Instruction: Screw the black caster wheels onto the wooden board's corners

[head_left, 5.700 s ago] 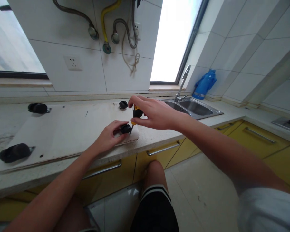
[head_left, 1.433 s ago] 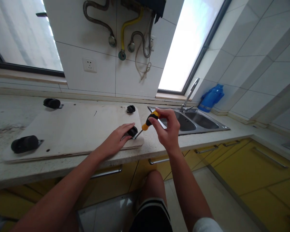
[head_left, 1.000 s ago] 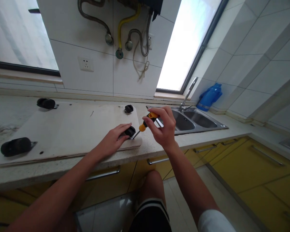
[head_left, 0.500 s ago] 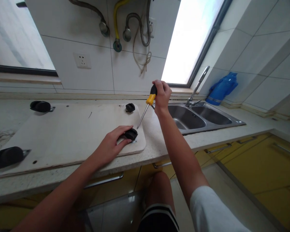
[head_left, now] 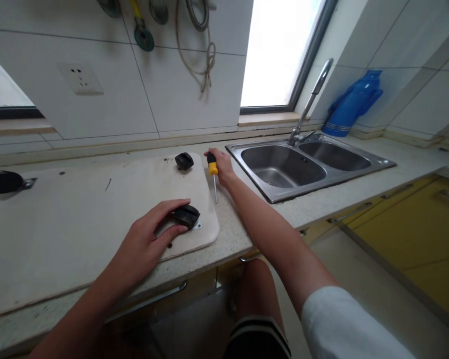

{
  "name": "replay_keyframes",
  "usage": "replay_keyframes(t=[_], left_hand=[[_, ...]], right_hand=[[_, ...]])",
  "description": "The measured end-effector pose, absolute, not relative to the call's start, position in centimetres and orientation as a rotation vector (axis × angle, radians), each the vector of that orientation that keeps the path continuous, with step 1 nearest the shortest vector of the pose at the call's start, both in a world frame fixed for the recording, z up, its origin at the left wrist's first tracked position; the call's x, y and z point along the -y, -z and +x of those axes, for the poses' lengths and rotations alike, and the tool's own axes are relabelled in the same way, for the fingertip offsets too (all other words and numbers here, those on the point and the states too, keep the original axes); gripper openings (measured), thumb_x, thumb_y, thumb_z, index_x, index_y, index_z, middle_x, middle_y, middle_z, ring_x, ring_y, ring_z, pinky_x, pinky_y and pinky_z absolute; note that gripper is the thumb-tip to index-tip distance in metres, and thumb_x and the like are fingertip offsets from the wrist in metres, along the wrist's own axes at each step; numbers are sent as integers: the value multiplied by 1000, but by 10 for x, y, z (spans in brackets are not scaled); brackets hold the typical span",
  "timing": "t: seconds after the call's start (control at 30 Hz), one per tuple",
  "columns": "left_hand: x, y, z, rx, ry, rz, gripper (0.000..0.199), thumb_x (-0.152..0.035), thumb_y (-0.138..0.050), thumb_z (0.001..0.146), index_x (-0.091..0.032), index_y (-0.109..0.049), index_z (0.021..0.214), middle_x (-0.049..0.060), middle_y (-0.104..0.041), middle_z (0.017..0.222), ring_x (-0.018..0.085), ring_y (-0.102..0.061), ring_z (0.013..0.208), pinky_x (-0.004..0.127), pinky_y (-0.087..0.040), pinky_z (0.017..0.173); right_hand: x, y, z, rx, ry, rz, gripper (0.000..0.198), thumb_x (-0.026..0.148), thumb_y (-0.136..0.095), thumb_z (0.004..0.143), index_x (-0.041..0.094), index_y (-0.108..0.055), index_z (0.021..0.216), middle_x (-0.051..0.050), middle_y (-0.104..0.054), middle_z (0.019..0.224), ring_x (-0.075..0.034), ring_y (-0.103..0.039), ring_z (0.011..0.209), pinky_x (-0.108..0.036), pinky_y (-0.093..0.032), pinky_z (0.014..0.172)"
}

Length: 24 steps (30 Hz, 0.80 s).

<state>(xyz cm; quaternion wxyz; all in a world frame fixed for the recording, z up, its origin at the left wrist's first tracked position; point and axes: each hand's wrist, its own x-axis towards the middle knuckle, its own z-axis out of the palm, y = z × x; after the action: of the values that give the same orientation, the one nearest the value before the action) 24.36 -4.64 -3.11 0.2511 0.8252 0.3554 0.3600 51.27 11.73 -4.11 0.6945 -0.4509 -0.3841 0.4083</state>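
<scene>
My left hand [head_left: 153,232] pinches a black caster wheel [head_left: 187,216] between thumb and fingers, at the near right corner of a white board [head_left: 142,199]. Part of the caster's metal mounting plate shows beside it. In my right hand [head_left: 221,165] is a screwdriver [head_left: 213,169] with a yellow and black handle; its shaft points down towards me, over the counter just right of the board's edge. A second caster [head_left: 184,161] stands at the board's far right corner, and another black caster [head_left: 3,182] is at the far left.
The board lies on a speckled stone counter [head_left: 243,234]. To the right is a double steel sink [head_left: 262,189] with a tall faucet [head_left: 314,99], and a blue thermos-like jug [head_left: 355,104] behind it. A wall socket [head_left: 80,78] and pipe fittings are on the tiled wall.
The screwdriver has come down and away from the caster to the board's right side, its tip now off the board. My left hand stays on the caster. The view has shifted.
</scene>
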Motion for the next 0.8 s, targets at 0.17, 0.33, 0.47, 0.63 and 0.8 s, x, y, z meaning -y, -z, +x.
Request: replay_keyframes(t=[0.17, 0.33, 0.47, 0.63, 0.8], left_hand=[[47, 31, 243, -999, -962, 2253, 43, -52, -70, 106, -37, -73, 146, 6, -81, 134, 33, -80, 114, 52, -68, 103], [45, 32, 243, -1014, -959, 2265, 45, -53, -70, 106, -38, -71, 149, 5, -81, 136, 33, -80, 116, 51, -69, 103], [44, 32, 244, -996, -956, 2277, 46, -51, -70, 107, -37, -71, 150, 5, -79, 141, 33, -78, 122, 53, -65, 113], [45, 31, 244, -977, -968, 2226, 51, -52, -74, 105, -36, -70, 154, 6, -76, 149, 35, -74, 134, 57, -56, 125], [49, 31, 250, -925, -1014, 2119, 61, -43, -83, 99, -34, -68, 157, 7, -69, 161, 33, -67, 147, 54, -49, 133]], right_hand=[[-112, 37, 506, 948, -866, -964, 29, 45, -74, 86, 18, -78, 74, 1, -68, 75, -14, -59, 77, -28, -45, 73], [-109, 40, 502, 1075, -699, -1036, 34, 49, -71, 90, 20, -77, 75, 3, -66, 72, -14, -59, 77, -29, -44, 75], [-110, 43, 504, 1078, -632, -1090, 37, 53, -70, 91, 21, -76, 75, 3, -66, 72, -15, -59, 78, -30, -43, 76], [-110, 43, 509, 1107, -533, -1157, 38, 55, -70, 89, 21, -75, 74, 3, -63, 70, -15, -57, 75, -31, -44, 75], [-102, 37, 514, 1101, -555, -1139, 36, 55, -72, 81, 21, -77, 72, 2, -65, 68, -16, -56, 74, -32, -42, 74]])
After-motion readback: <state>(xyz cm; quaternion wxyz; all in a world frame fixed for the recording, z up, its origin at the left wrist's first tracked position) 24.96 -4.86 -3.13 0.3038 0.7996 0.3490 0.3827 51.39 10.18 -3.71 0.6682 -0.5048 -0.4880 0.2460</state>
